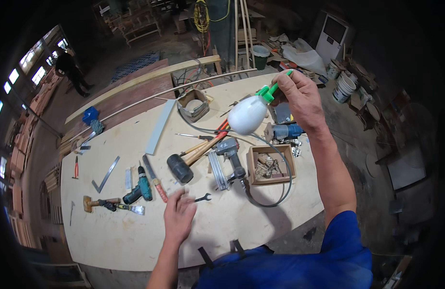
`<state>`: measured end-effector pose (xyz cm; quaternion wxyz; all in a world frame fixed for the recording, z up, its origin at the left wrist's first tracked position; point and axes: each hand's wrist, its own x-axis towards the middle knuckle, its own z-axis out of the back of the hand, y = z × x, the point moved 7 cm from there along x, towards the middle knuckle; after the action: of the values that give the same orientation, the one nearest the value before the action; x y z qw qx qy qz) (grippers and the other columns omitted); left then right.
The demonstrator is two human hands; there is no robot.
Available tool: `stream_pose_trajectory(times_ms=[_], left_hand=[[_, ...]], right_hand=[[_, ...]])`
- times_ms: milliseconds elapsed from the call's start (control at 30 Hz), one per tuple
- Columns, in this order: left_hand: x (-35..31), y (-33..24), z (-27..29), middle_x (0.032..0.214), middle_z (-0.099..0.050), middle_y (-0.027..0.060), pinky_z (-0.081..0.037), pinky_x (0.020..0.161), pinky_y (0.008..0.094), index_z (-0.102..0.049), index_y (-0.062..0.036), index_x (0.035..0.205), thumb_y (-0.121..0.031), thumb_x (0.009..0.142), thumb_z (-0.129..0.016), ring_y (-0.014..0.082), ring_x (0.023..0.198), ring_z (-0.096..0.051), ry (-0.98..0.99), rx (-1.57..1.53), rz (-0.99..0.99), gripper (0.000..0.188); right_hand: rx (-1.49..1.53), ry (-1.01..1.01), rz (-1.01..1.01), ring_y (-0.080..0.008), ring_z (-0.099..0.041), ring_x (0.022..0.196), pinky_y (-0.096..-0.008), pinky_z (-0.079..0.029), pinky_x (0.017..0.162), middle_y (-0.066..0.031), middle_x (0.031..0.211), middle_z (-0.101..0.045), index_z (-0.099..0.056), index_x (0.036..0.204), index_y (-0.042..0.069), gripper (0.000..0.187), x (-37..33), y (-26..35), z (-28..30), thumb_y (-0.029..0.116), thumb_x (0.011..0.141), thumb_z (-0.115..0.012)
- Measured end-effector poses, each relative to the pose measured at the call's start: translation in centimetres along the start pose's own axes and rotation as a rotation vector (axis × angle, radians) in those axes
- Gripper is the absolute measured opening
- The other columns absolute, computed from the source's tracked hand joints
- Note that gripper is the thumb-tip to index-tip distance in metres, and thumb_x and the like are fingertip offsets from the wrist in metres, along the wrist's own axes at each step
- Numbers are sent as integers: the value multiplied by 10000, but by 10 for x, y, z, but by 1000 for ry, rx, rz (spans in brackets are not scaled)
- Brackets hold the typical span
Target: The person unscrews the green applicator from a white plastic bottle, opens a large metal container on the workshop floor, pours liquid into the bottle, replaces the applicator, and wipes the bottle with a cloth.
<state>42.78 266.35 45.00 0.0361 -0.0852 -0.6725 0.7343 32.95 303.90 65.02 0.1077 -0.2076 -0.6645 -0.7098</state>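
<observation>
My right hand point(302, 98) is raised over the far right part of the table. Its fingers pinch the green spout of a white plastic glue bottle point(247, 115), which hangs tilted with its round body toward the left. My left hand point(179, 216) hovers low over the near middle of the table, fingers loosely bent and apart, slightly blurred. Close to its fingertips lies an open-end wrench point(203, 197), part of it hidden. Beyond that hand are a black rubber mallet point(180, 168), a red-handled saw or knife point(156, 179) and a green cordless drill point(139, 187).
A nail gun point(227, 161) with a looping hose lies mid-table. Beside it stands a wooden box of metal parts point(270, 164). A blue power tool point(286, 131), an open box with a tape roll point(194, 105) and a grey strip point(160, 126) lie farther back. A person point(70, 72) stands far left.
</observation>
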Motion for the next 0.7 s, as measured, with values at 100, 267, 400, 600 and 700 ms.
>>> stream_pose_trajectory(times_ms=[100,267,400,600,700], left_hand=[[25,-99,-32,1548,-384,180,-500,1062,450,-265,-6,1569,-73,847,-792,324,1377,-496,183,-224,-159,897],[4,-165,-39,1460,-469,181,-513,1031,383,-299,4,1544,-209,841,-860,246,1269,-562,282,-269,-252,925],[-14,-155,-6,1243,-628,120,-545,929,317,-424,33,1447,-255,880,-842,171,1095,-635,219,-343,-276,760],[-27,-132,28,1066,-688,69,-555,873,299,-495,33,1339,-235,924,-794,145,1000,-660,167,-380,-264,578],[-34,-134,26,1108,-676,69,-565,851,276,-529,16,1281,-220,932,-778,131,928,-676,133,-361,-279,490]], right_hand=[[7,125,14,-76,-635,722,-240,-538,659,-17,831,-679,-673,1006,8,283,-19,42,-57,276,1068,-608],[37,222,48,-66,-616,718,-244,-524,659,-9,826,-682,-676,983,11,275,-51,89,-137,269,1061,-622],[33,234,26,-64,-611,725,-242,-515,663,-13,838,-686,-673,956,8,268,-69,97,-175,256,1050,-638],[89,314,-62,-124,-639,1001,-304,-536,877,-72,1077,-696,-653,1191,-10,277,-104,85,-223,208,1020,-659],[81,467,-169,-171,-602,1165,-335,-500,1004,-111,1292,-620,-510,1429,-5,479,-135,63,-238,214,1023,-639]])
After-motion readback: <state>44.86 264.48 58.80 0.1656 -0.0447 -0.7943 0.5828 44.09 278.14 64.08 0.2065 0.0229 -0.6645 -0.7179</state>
